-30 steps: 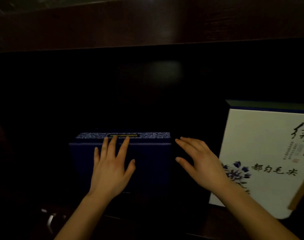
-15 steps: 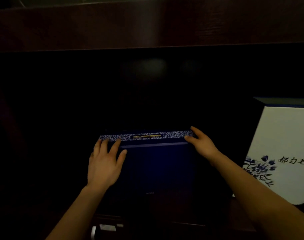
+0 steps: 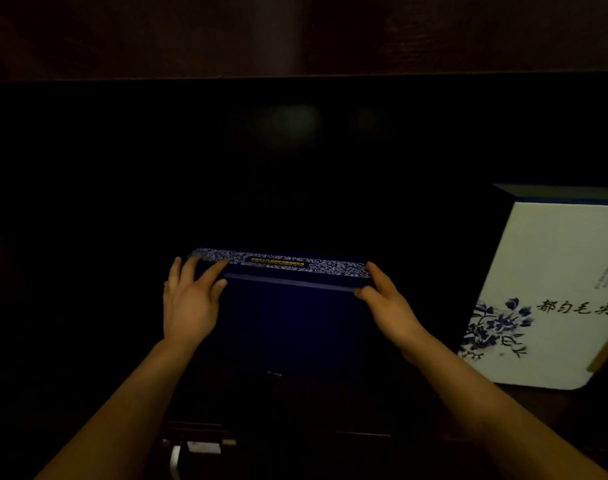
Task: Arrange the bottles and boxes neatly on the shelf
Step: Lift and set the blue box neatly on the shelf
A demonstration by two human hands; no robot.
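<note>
At centre frame, left hand point(image 3: 191, 308) and right hand point(image 3: 389, 304) grip the upper corners of the blue box point(image 3: 288, 327); apply even pressure to keep it square.

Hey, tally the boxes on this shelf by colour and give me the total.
Dark blue box: 1
White box with blue flowers: 1
Total: 2
</note>
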